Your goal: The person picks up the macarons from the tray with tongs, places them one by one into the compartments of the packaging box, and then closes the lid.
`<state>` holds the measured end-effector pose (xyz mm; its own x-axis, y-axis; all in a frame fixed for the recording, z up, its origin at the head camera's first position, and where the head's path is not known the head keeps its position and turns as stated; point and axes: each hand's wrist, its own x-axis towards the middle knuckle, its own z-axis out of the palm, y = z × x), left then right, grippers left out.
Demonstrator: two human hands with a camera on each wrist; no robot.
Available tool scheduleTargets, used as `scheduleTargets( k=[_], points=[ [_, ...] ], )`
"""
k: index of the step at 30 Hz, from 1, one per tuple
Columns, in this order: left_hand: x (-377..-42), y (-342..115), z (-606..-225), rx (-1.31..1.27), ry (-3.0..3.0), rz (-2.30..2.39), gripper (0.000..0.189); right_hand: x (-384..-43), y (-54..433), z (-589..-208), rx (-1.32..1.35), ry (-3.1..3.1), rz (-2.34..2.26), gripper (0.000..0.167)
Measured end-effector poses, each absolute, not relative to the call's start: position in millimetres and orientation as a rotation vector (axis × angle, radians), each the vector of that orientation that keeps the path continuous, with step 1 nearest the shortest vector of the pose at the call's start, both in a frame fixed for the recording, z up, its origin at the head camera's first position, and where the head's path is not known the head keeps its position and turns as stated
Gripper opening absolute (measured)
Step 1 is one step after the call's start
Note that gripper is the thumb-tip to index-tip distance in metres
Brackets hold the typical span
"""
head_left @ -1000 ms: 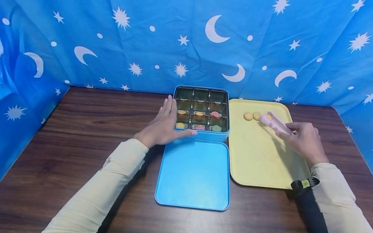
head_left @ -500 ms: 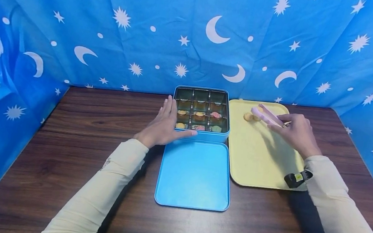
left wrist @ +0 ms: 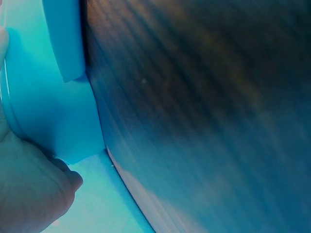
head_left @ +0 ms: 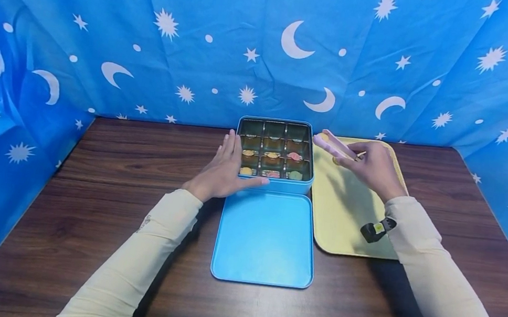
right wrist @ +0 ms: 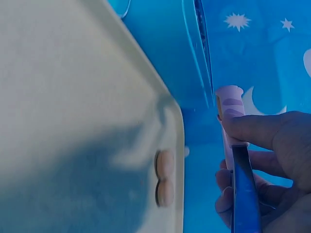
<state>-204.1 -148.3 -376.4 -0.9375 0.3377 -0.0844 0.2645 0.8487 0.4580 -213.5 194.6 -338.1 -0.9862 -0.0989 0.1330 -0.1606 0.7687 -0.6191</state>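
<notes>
My right hand (head_left: 377, 168) holds pink tongs (head_left: 337, 147) above the yellow tray's far left corner. A small round cookie (head_left: 324, 136) sits between the tong tips, close to the right side of a blue tin (head_left: 279, 185); its tan edge also shows in the right wrist view. My left hand (head_left: 218, 172) lies with straight fingers along the tin's left side, its thumb on the front rim. The tin has a divided insert. Its front and middle compartments hold yellow cookies (head_left: 271, 156), pink ones (head_left: 294, 156) and a green one (head_left: 295, 176).
The yellow tray (head_left: 339, 219) stands against the tin's right side. Two tan cookies (right wrist: 165, 164) lie touching near its edge in the right wrist view. A flat blue lid (head_left: 265, 239) lies in front of the tin. A blue star-patterned cloth (head_left: 232, 29) hangs behind the wooden table (head_left: 130, 159).
The tongs have closed on the rightmost cookie of the tray's row and lifted it. My right hand has carried it left, toward the tin. My left hand has stayed still.
</notes>
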Motion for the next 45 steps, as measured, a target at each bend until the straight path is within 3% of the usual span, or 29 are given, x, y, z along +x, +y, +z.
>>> scheduleTargets(
  k=[21, 45],
  points=[
    [-205, -149, -377, 0.444, 2.877, 0.652, 0.132, -235, 157, -342, 0.223, -2.930, 1.089, 0.042],
    [-203, -147, -376, 0.463, 2.875, 0.648, 0.132, -228, 176, -340, 0.166, -2.908, 1.097, 0.049]
  ],
)
